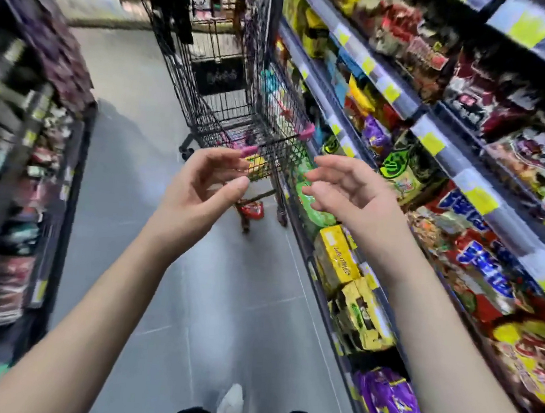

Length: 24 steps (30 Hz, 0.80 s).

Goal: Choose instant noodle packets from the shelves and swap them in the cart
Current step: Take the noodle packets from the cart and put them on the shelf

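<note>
A black wire shopping cart [228,84] with pink corner caps stands in the aisle ahead of me, close to the right shelves. A yellow packet [258,165] shows through its near lower end, and a red packet [251,209] lies on its bottom rack. Both arms reach forward. My left hand [201,185] and my right hand [346,185] hover just short of the cart's near end, fingers loosely curved, holding nothing. Instant noodle packets [474,259] in red, yellow, green and purple fill the shelves on the right.
Shelving [27,144] with blurred goods lines the left side of the aisle. Grey floor [130,196] runs between the two shelf rows. A dark garment [175,15] hangs over the cart's far handle. My white shoe [231,401] shows at the bottom.
</note>
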Each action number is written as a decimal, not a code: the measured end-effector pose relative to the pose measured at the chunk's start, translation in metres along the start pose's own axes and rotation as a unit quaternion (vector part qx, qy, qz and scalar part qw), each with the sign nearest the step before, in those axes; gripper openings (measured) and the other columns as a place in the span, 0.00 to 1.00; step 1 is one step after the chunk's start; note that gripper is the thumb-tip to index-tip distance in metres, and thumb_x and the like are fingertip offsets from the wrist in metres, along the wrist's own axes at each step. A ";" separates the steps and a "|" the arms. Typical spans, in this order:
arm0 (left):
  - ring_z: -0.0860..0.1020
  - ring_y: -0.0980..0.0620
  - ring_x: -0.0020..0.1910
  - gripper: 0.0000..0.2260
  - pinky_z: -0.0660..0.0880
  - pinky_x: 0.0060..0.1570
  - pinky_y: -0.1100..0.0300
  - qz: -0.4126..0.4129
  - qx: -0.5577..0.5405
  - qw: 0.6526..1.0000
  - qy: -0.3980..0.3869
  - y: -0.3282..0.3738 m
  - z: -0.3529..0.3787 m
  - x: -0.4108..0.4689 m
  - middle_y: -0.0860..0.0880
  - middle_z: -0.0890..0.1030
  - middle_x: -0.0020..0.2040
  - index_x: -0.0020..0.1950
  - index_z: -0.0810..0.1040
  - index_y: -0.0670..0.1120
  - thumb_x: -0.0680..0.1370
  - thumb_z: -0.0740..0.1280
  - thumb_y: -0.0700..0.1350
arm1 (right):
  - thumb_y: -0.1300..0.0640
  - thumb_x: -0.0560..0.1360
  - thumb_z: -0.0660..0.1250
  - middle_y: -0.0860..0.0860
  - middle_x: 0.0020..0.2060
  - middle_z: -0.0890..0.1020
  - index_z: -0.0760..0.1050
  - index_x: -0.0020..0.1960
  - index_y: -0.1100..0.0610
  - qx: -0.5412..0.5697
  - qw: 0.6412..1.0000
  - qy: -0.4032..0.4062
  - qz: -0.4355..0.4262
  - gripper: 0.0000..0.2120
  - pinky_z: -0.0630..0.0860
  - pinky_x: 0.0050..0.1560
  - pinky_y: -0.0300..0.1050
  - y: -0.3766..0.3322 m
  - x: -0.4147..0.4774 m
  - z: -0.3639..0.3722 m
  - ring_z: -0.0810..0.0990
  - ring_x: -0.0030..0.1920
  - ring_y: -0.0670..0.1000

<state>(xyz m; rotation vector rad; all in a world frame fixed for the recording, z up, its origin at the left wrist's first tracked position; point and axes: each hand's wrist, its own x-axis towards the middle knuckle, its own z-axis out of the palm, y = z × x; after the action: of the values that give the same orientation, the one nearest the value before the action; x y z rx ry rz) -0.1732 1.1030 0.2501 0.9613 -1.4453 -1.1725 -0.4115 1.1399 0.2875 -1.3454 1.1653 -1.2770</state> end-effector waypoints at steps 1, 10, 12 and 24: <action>0.80 0.43 0.63 0.18 0.76 0.65 0.41 -0.003 -0.003 1.000 0.008 -0.003 -0.007 0.009 0.42 0.81 0.63 0.63 0.76 0.49 0.75 0.71 0.51 | 0.56 0.74 0.73 0.55 0.56 0.85 0.76 0.65 0.59 0.004 1.000 -0.006 0.000 0.21 0.77 0.64 0.52 0.003 0.016 0.005 0.82 0.61 0.59; 0.81 0.47 0.61 0.25 0.76 0.65 0.41 -0.035 -0.006 0.997 0.066 -0.038 -0.029 0.125 0.46 0.82 0.61 0.66 0.75 0.43 0.73 0.72 0.53 | 0.55 0.74 0.76 0.55 0.57 0.85 0.77 0.63 0.53 0.048 0.995 -0.085 0.014 0.19 0.78 0.60 0.48 0.046 0.168 0.009 0.82 0.61 0.61; 0.80 0.44 0.63 0.24 0.76 0.65 0.40 -0.039 -0.001 0.997 0.070 -0.048 -0.030 0.159 0.45 0.81 0.63 0.66 0.75 0.44 0.73 0.72 0.53 | 0.54 0.72 0.75 0.54 0.57 0.85 0.77 0.63 0.53 0.058 0.993 -0.103 0.017 0.20 0.78 0.59 0.45 0.059 0.207 0.002 0.83 0.60 0.59; 0.81 0.44 0.62 0.24 0.79 0.59 0.52 -0.078 0.012 0.992 0.101 -0.103 -0.033 0.363 0.45 0.81 0.63 0.66 0.74 0.44 0.73 0.73 0.51 | 0.57 0.71 0.73 0.53 0.54 0.85 0.77 0.62 0.54 0.061 0.981 -0.175 0.063 0.20 0.81 0.54 0.43 0.109 0.444 -0.042 0.84 0.56 0.53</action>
<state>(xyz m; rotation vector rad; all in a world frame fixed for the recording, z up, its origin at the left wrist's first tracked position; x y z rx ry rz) -0.2088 0.7264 0.2273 1.1910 -1.2437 -1.1357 -0.4508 0.6848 0.2405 -1.3189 0.8968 -0.9583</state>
